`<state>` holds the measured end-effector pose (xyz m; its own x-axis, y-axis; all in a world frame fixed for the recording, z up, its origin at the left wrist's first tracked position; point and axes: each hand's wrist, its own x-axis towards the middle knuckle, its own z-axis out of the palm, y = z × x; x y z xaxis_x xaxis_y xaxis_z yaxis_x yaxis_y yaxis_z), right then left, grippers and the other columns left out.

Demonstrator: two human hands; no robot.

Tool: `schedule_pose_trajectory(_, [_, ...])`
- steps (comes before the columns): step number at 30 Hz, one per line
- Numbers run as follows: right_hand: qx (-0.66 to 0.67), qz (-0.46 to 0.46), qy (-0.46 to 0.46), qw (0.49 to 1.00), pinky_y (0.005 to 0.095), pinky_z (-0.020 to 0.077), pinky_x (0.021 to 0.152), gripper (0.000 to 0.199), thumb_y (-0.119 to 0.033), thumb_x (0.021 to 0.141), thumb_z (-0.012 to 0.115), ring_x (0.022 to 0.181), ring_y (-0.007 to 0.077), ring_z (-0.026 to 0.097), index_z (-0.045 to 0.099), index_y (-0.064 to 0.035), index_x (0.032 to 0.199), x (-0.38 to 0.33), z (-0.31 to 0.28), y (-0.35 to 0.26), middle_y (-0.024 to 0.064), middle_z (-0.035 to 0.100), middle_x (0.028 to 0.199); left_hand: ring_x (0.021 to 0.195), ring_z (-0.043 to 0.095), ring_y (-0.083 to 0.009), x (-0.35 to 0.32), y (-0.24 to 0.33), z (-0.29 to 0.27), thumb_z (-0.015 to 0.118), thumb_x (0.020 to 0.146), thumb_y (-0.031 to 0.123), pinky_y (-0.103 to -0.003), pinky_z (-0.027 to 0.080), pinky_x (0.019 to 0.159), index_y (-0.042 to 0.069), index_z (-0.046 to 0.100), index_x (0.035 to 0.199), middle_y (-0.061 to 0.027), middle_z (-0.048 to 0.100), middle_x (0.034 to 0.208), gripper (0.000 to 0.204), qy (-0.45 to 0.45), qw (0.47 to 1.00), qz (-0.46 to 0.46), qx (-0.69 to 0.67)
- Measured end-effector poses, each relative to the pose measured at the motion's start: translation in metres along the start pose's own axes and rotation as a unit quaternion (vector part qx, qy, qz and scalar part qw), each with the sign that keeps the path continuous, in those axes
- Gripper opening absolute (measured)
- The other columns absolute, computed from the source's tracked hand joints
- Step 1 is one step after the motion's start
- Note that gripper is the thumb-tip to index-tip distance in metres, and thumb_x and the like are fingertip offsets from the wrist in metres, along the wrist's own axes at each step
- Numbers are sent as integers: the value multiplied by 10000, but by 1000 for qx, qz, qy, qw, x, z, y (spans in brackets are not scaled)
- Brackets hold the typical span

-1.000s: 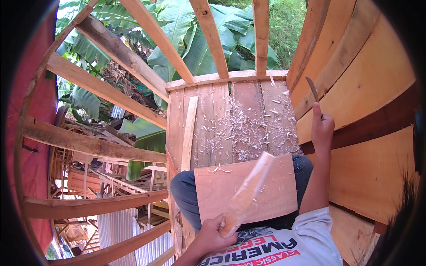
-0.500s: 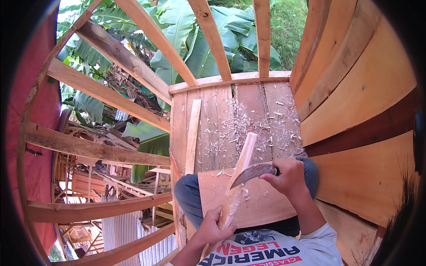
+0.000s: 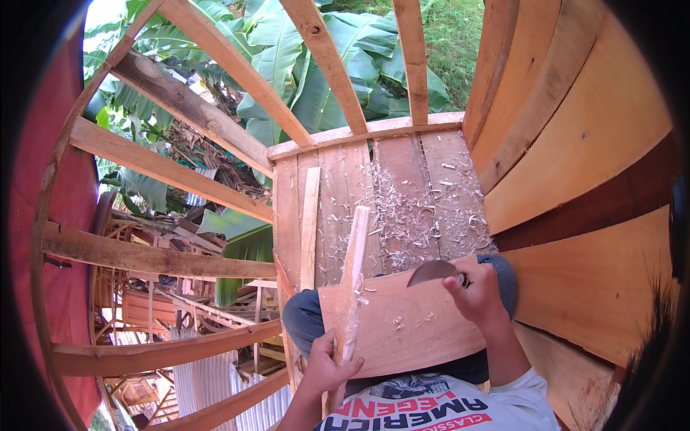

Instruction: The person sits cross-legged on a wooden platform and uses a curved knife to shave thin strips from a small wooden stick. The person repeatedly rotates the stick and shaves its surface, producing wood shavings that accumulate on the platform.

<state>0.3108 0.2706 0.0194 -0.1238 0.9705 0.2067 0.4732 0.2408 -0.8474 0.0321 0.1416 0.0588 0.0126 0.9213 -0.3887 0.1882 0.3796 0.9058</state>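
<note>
1. Stick [image 3: 351, 280] gripped in the left hand [image 3: 328, 365], above the board [image 3: 410, 334] across the knees [image 3: 506, 279]; knife [image 3: 433, 271] held in the right hand [image 3: 476, 294], apart from the stick;
2. plank floor [image 3: 287, 197] ahead, strewn with shavings [image 3: 392, 197]; slats [image 3: 162, 258] left and ahead, plank wall [image 3: 589, 136] right; leaves [image 3: 345, 54] outside;
3. half a second ago the knife lay across the stick; now it is to the right, and the stick leans less.
</note>
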Motion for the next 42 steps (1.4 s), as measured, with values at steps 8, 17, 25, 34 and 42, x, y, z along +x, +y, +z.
schedule_pose_trajectory(8, [-39,-37,-59,997,364,405,465,628,-638,750,639,504,339,546,599,-21,643,0,-3,-25,147,488,520,775,564,-96,7,29,35,764,664,160,-251,454,696,-17,576,964,-47,627,831,396,-31,999,19,39])
schedule_pose_trajectory(17, [-127,-75,-1,989,381,430,472,621,-681,711,641,519,312,577,599,-71,602,7,-10,-16,107,523,520,711,582,-96,-7,29,44,751,647,171,-261,472,658,-28,586,978,-61,638,773,420,-29,994,18,103])
schedule_pose_trajectory(25, [1,125,173,977,340,272,448,610,-499,933,529,497,90,327,408,-16,582,53,-52,25,30,335,499,725,649,-147,-28,22,55,740,686,185,-285,503,671,-40,592,1005,-124,664,785,417,-152,981,1,121])
schedule_pose_trajectory(34, [-1,30,-27,999,362,370,445,617,-594,797,638,456,323,506,536,-23,585,-9,-15,-19,140,459,483,773,566,-87,-10,15,20,762,651,156,-254,459,693,-34,583,1049,-59,633,820,476,-69,996,20,43])
schedule_pose_trajectory(42, [-46,-45,-28,998,374,411,469,619,-637,728,667,494,305,557,575,-36,613,-6,-8,-32,118,500,514,732,540,-73,-12,13,27,762,661,167,-238,440,658,-29,578,1036,-38,607,777,462,-96,995,31,21])
